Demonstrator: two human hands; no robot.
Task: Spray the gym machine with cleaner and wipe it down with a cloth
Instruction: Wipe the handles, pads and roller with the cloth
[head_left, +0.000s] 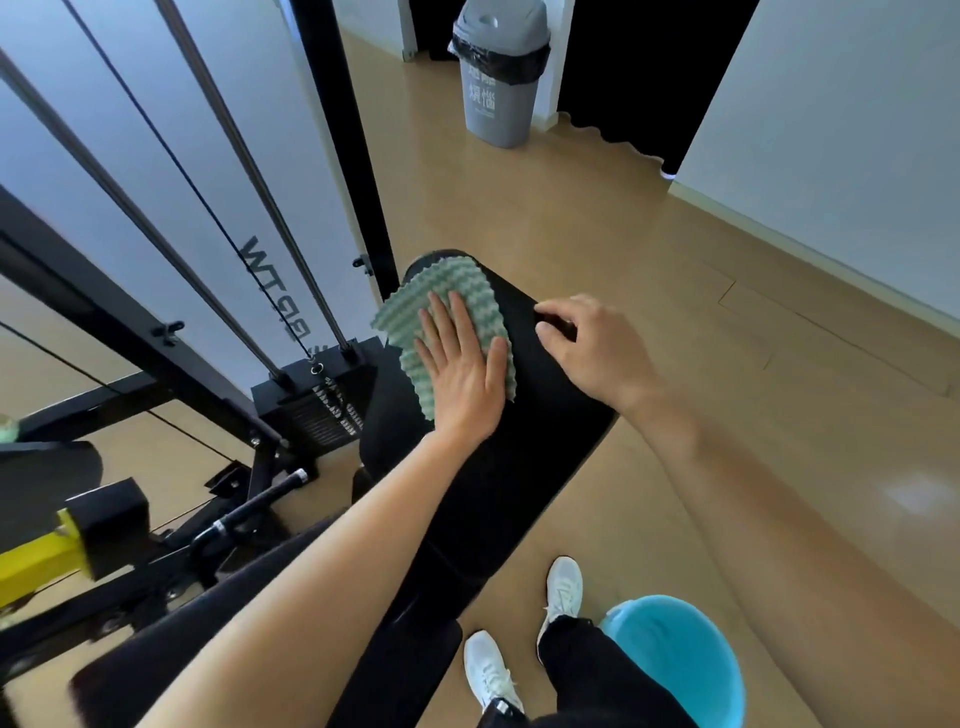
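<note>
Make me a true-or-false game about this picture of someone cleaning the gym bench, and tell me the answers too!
1. The left hand lies flat on the green-and-white cloth. True.
2. The cloth is lying on the floor. False: it lies on the black bench pad.
3. The bucket beside the white shoes is red. False: it is blue.
4. A grey bin stands on the floor farther back. True.
5. The right hand holds a spray bottle. False: it rests on the bench pad with no bottle in it.
</note>
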